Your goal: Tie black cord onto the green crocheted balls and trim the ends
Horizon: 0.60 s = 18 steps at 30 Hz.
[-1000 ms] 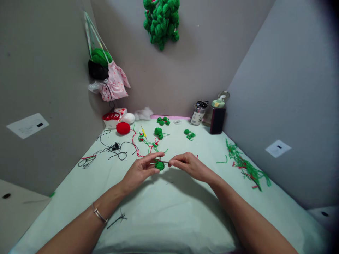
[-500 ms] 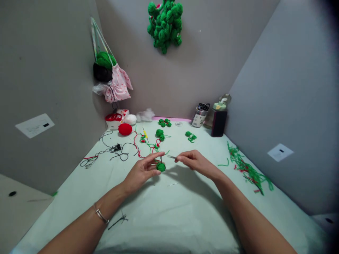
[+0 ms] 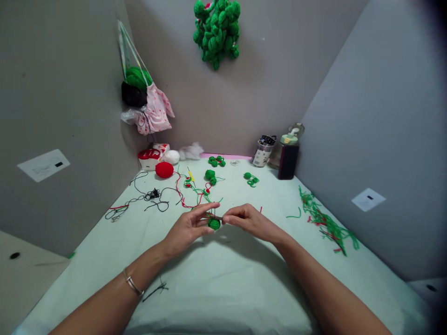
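My left hand (image 3: 186, 228) is closed around a small green yarn ball (image 3: 214, 224), held between thumb and fingers above the table. A dark thread (image 3: 214, 212) runs up from the ball past my raised index finger. My right hand (image 3: 246, 221) pinches a thin metal tool (image 3: 218, 218), whose exact kind I cannot make out. Its tip reaches in beside the thread, just above the ball, and is partly hidden by my left fingers. Behind my hands lie red and green yarn strands and a green knitted piece (image 3: 210, 176).
Tangled black thread (image 3: 153, 194) and a red yarn ball (image 3: 164, 170) lie at the left, near a yellow-handled hook (image 3: 191, 176). Yarn scraps (image 3: 326, 223) are heaped at the right. A pen cup (image 3: 260, 156) and a dark phone (image 3: 288, 163) stand at the back.
My right hand has moved left, bringing the metal tool from beside the ball to the thread above it. My left hand still holds the ball, slightly lower.
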Each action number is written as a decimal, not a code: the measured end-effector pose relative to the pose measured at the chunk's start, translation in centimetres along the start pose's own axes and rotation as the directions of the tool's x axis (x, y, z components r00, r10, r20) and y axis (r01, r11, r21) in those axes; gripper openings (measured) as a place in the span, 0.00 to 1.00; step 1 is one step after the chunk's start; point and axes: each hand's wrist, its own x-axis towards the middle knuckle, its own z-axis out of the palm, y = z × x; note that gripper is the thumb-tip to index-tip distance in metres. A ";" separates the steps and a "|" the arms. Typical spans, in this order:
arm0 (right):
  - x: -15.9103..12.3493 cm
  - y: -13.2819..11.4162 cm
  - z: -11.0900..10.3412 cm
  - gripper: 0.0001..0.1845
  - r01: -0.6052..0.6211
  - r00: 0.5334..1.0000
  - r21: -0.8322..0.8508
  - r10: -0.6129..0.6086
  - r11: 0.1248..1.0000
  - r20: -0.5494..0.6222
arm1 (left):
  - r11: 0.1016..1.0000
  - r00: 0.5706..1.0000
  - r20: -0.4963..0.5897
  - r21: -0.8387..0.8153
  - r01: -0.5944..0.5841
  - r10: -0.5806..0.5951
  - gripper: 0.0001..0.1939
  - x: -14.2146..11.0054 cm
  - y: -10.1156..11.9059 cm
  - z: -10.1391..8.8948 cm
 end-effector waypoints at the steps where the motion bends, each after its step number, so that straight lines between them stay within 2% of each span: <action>1: 0.0 -0.1 0.0 0.25 0.002 1.000 -0.001 -0.002 1.000 -0.001 | 1.000 1.000 0.004 -0.003 0.001 -0.001 0.32 0.0 0.1 0.0; 4: -0.2 -0.2 -0.2 0.25 -0.005 1.000 -0.015 0.005 1.000 -0.007 | 1.000 1.000 0.010 0.003 0.017 -0.017 0.33 -0.1 0.3 0.1; 8: -0.2 0.6 -1.6 0.25 -0.053 0.998 -0.077 0.050 0.996 -0.034 | 0.999 1.000 -0.021 0.027 0.020 -0.019 0.34 -0.1 0.5 -0.1; 11: 0.0 1.7 -2.4 0.21 -0.054 0.974 -0.271 -0.010 0.961 -0.228 | 0.999 0.999 -0.001 0.000 0.039 -0.039 0.36 0.0 0.4 -0.3; 13: 0.2 2.1 -2.0 0.19 0.005 0.942 -0.347 -0.121 0.938 -0.312 | 0.997 0.996 0.054 -0.024 0.072 -0.070 0.36 0.0 0.2 -0.4; 15: 0.4 1.9 -1.1 0.20 0.110 0.937 -0.314 -0.203 0.943 -0.283 | 0.994 0.988 0.123 -0.046 0.098 -0.092 0.36 0.0 0.1 -0.5; 18: 0.6 1.3 0.3 0.14 0.197 0.945 -0.233 -0.248 0.952 -0.212 | 0.991 0.977 0.192 -0.072 0.112 -0.096 0.35 -0.1 0.3 -0.4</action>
